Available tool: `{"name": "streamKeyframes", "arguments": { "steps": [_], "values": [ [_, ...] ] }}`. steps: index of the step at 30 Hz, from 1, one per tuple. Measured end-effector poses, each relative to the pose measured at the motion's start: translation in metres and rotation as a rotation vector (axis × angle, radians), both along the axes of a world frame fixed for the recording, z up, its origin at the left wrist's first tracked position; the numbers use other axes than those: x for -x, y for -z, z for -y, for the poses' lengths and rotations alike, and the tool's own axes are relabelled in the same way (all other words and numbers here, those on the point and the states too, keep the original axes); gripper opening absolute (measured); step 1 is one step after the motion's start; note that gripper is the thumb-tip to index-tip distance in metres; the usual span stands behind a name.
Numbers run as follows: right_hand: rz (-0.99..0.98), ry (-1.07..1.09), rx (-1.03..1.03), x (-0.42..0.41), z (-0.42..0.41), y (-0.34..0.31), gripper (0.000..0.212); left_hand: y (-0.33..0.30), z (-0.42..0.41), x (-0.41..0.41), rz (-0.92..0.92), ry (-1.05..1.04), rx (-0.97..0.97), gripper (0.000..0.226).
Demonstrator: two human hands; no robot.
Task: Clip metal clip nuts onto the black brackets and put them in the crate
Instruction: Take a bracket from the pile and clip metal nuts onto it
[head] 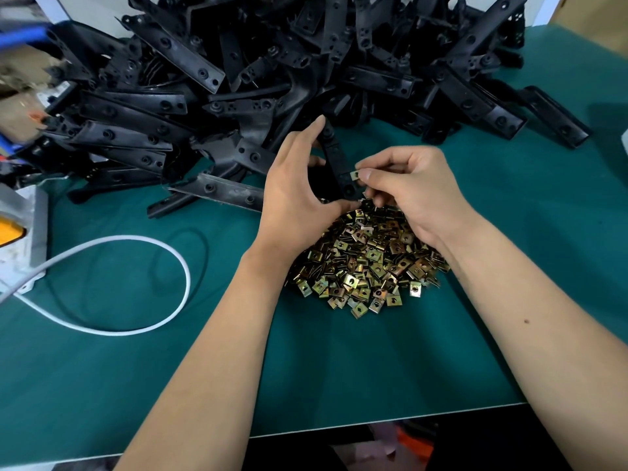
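Centre of frame: left hand (299,185) is gripping a long black plastic bracket (339,164); right hand (407,185) is pinching a small brass-coloured metal clip nut (355,174) against its edge. Loose clip-nut heap (367,263) is lying just below; black bracket pile (272,69) is filling the top.

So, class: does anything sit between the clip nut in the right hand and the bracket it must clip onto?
Nothing visible does. The right hand pinches the clip nut right at the edge of the black bracket, which the left hand holds above the pile of clip nuts. No crate is in view.
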State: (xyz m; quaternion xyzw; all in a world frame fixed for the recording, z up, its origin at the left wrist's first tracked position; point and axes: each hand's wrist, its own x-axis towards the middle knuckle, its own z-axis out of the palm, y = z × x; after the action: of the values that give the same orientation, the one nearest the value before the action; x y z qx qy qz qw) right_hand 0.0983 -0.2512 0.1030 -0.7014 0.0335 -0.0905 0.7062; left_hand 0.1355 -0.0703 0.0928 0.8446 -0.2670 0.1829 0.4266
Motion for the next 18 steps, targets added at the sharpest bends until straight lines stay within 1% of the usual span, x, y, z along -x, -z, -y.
{"name": "streamKeyframes", "arguments": {
  "steps": [3, 5, 10, 14, 18],
  "values": [
    [-0.013, 0.028, 0.037, 0.0004, -0.0015, 0.001, 0.01, 0.0004, 0.0001, 0.0, 0.012, 0.0, -0.04, 0.111],
    [-0.018, 0.036, 0.011, 0.0002, -0.001, 0.0017, 0.012, 0.0007, 0.0009, 0.0001, 0.019, 0.0, -0.048, 0.111],
    [-0.022, 0.041, -0.019, -0.0008, 0.0016, 0.0021, 0.025, -0.0022, 0.0033, 0.003, 0.053, -0.016, -0.051, 0.113],
    [-0.003, -0.001, 0.021, -0.0002, -0.0026, 0.0021, 0.026, -0.0038, 0.005, 0.0047, 0.074, -0.016, -0.061, 0.113],
    [0.026, 0.016, 0.059, 0.0001, -0.0053, 0.0024, 0.023, -0.0039, 0.0058, 0.0051, 0.084, -0.034, -0.053, 0.113]
  ]
}}
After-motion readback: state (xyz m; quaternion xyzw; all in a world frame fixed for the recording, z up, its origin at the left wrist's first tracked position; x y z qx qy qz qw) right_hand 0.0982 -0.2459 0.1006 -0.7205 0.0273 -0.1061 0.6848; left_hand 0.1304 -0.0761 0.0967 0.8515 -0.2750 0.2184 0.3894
